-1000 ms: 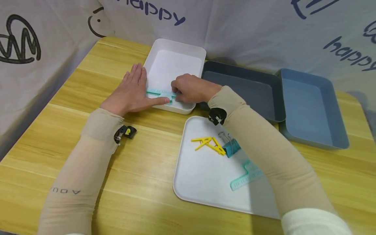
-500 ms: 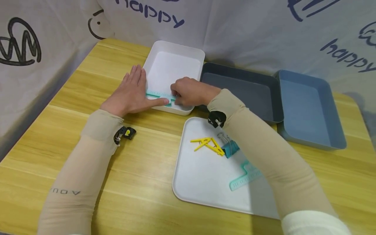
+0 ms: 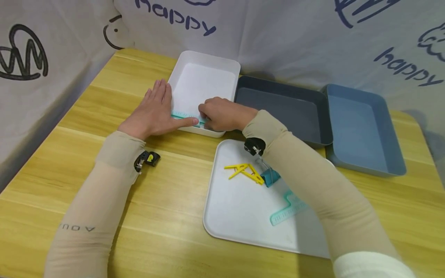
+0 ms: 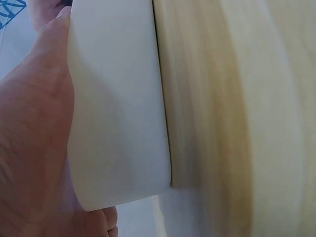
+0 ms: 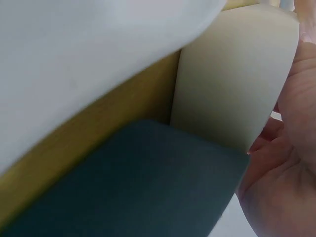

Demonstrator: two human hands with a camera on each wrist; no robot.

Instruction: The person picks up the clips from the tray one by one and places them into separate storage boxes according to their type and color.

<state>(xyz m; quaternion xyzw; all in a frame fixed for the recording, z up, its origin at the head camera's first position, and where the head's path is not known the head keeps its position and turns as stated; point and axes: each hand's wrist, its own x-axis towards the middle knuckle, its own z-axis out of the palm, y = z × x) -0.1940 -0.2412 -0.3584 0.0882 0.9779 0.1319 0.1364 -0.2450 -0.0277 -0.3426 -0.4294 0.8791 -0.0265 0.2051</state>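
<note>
Head view: left hand (image 3: 151, 110) straight-fingered along white tray (image 3: 208, 61) rim; right hand (image 3: 226, 113) curled at teal ruler (image 3: 183, 115), hold unclear.

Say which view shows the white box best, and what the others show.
Head view: it looks down into the white box, showing its floor and much of its rim. The left wrist view has mainly outer wall, up close; the right wrist view, just a piece of outer wall by the dark box.

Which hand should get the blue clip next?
Right hand, probably: nearer the blue clip, its sleeve over the tray. The left hand is farther, at the left side of the white box.
</note>
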